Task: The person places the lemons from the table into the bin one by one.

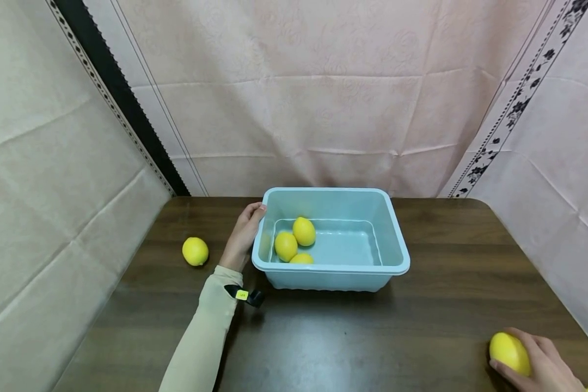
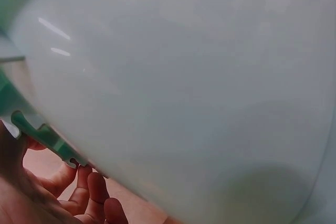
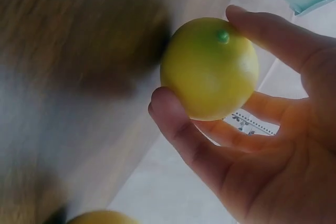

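My left hand [image 1: 243, 233] grips the left rim of a light blue plastic basin [image 1: 330, 276], its fingers [image 2: 97, 190] curled at the rim in the left wrist view. Three yellow lemons lie in the basin's left part, one of them a lemon [image 1: 304, 231] toward the back. At the table's front right, my right hand [image 1: 549, 365] holds another lemon [image 1: 508, 351] between thumb and fingers. The right wrist view shows that lemon's green stem end, with the hand's palm bare behind it.
A single lemon [image 1: 195, 251] lies on the brown wooden table [image 1: 323, 337], left of my left forearm. Part of another lemon [image 3: 102, 217] shows near my right hand. Pale patterned cloth [image 1: 333, 109] hangs behind the table and along both sides.
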A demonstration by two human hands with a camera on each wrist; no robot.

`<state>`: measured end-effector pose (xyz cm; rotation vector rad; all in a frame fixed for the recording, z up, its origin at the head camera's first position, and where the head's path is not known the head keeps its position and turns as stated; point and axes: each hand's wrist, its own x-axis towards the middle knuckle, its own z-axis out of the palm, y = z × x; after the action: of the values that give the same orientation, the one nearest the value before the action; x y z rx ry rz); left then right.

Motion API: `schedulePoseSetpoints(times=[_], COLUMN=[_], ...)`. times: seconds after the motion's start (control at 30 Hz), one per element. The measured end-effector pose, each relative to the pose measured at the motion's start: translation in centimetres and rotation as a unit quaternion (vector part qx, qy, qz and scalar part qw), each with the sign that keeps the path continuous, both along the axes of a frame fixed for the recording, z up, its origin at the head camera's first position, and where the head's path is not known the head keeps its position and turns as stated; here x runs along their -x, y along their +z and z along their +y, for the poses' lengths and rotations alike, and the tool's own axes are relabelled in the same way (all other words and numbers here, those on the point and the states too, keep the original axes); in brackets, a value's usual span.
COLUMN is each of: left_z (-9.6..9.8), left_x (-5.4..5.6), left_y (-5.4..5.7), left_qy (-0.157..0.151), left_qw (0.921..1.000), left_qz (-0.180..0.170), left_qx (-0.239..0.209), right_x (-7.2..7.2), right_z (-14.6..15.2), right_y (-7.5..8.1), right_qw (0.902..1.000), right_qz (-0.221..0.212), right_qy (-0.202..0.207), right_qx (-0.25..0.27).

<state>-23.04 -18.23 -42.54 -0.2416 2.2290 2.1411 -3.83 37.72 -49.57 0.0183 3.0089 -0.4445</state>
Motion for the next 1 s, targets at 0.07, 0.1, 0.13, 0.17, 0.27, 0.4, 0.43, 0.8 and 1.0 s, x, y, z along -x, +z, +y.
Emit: schedulePoseSetpoints(times=[0.07, 0.1, 0.13, 0.17, 0.27, 0.4, 0.43, 0.8, 1.0], left_z=[0.0, 0.0, -0.1, -0.1, -0.1, -0.2, -0.2, -0.1, -0.2], left_x=[0.0, 0.0, 0.1, 0.1, 0.2, 0.2, 0.2, 0.2, 0.3], left_y=[-0.1, -0.1, -0.2, -0.3, -0.5, -0.5, -0.5, -0.3, -0.4], left_qy=[0.000, 0.000, -0.001, -0.001, -0.004, -0.005, -0.005, -0.006, -0.003], left_qw=[1.0000, 1.0000, 1.0000, 1.0000, 0.9999, 0.9998, 0.9998, 0.9998, 0.9999], left_qz=[0.001, 0.002, 0.003, 0.005, 0.011, 0.017, 0.018, 0.016, 0.014], left_qx=[-0.002, 0.000, 0.001, 0.003, 0.010, 0.009, 0.009, 0.013, 0.010], right_x=[0.2, 0.3, 0.4, 0.6, 0.8, 1.2, 1.2, 2.1, 2.7], right_z=[-0.5, -0.7, -1.0, -1.2, -1.7, -2.3, -2.4, -4.0, -5.5], right_y=[0.2, 0.3, 0.4, 0.4, 0.4, 0.3, 0.3, 0.7, 1.9], right_qw=[1.0000, 0.9999, 0.9998, 0.9997, 0.9987, 0.9967, 0.9961, 0.9923, 0.9909], right_qz=[-0.001, 0.000, 0.001, 0.004, 0.026, 0.053, 0.058, 0.088, 0.105], right_qy=[0.009, 0.012, 0.016, 0.019, 0.031, 0.045, 0.049, 0.058, 0.040], right_qx=[0.003, 0.006, 0.010, 0.015, 0.030, 0.042, 0.045, 0.065, 0.074])
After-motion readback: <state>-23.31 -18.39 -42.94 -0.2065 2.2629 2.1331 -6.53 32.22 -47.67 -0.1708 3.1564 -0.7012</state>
